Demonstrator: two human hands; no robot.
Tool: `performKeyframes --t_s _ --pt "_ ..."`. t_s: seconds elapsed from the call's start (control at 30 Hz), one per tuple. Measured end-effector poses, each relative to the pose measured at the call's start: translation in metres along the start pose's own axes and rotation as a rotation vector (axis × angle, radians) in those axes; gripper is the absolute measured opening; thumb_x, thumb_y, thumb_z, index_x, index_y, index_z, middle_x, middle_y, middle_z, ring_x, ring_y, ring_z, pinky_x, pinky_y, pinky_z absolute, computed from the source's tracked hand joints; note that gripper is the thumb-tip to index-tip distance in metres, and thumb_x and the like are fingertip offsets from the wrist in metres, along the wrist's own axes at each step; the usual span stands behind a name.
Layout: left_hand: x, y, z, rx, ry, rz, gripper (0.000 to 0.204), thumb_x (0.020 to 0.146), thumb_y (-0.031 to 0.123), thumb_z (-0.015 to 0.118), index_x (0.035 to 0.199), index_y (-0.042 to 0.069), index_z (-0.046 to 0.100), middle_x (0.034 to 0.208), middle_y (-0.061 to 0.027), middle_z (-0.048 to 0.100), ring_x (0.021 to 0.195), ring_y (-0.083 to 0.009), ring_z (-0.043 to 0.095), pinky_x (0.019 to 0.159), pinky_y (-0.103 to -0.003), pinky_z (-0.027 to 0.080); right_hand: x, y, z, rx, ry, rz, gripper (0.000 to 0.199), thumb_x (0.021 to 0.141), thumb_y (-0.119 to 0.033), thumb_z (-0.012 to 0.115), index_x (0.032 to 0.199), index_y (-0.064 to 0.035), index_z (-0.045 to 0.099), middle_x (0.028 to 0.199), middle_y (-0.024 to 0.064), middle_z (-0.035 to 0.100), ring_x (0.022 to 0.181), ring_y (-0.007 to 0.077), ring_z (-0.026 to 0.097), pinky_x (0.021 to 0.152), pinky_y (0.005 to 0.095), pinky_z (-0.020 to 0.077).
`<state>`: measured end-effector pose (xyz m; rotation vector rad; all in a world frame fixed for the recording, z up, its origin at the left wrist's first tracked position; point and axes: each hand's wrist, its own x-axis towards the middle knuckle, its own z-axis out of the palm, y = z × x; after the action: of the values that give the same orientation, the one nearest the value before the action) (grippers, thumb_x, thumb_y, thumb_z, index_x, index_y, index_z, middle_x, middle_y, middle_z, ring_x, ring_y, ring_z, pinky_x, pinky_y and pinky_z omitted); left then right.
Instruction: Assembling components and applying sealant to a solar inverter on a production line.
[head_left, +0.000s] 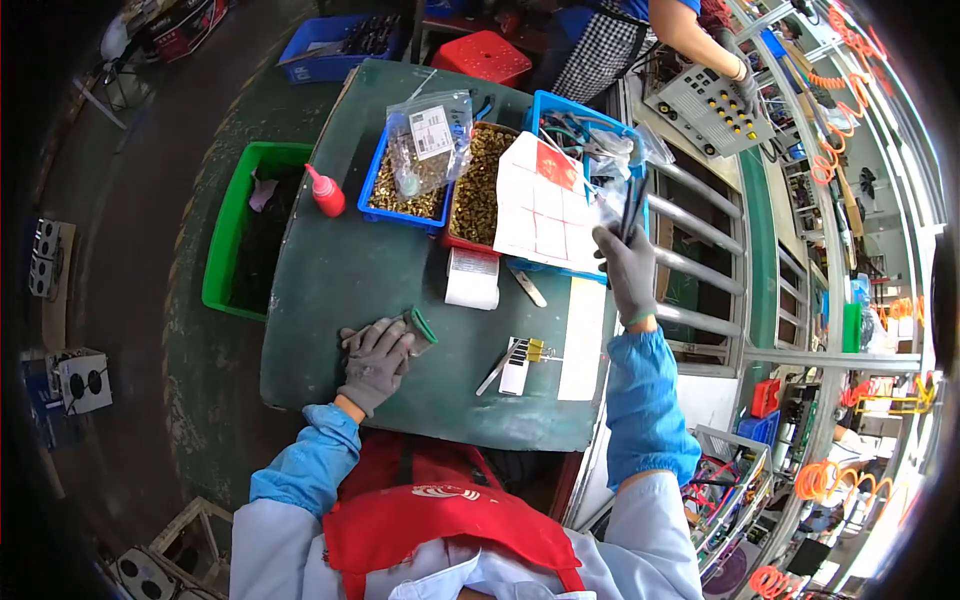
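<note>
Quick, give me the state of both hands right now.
Left hand: resting on the green table, fingers on a small green-edged part.
Right hand: raised, closed on thin dark cables.

A factory assembly workshop: a green workbench (340, 290), bins of brass parts (480, 185), far-right coiled orange air hoses (835, 150).

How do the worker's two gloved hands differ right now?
The left hand lies low on the green table, resting on a small grey part with a green edge. The right hand is raised over the table's far side, gripping thin dark cables that hang from a blue bin. Both wear grey gloves and blue sleeve covers.
</note>
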<state>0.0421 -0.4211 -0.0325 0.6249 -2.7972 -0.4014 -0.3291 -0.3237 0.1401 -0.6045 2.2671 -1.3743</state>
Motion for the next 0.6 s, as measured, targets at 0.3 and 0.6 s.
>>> performKeyframes --t_s 0.3,0.6 --pt "0.0 0.004 0.001 0.038 0.088 -0.004 0.041 0.077 0.023 0.063 0.116 0.015 0.06 0.13 -0.0059 0.055 0.125 -0.0276 0.047 0.1 -0.048 0.034 0.08 0.06 0.01 -0.349 0.064 0.06 0.045 0.08 -0.036 0.073 0.103 0.0 0.058 0.075 0.012 0.062 0.069 0.0268 0.064 0.061 0.0364 0.0505" --pt "-0.004 0.001 -0.005 0.032 0.084 -0.025 0.042 0.077 0.024 0.063 0.117 0.013 0.061 0.131 -0.0065 0.055 0.125 -0.0277 0.047 0.099 -0.047 0.036 -0.059 0.043 0.104 -0.67 -0.294 -0.238 0.062 0.085 -0.052 0.067 0.119 -0.0004 0.056 0.098 0.0193 0.067 0.084 0.0333 0.067 0.069 0.0422 0.0525"
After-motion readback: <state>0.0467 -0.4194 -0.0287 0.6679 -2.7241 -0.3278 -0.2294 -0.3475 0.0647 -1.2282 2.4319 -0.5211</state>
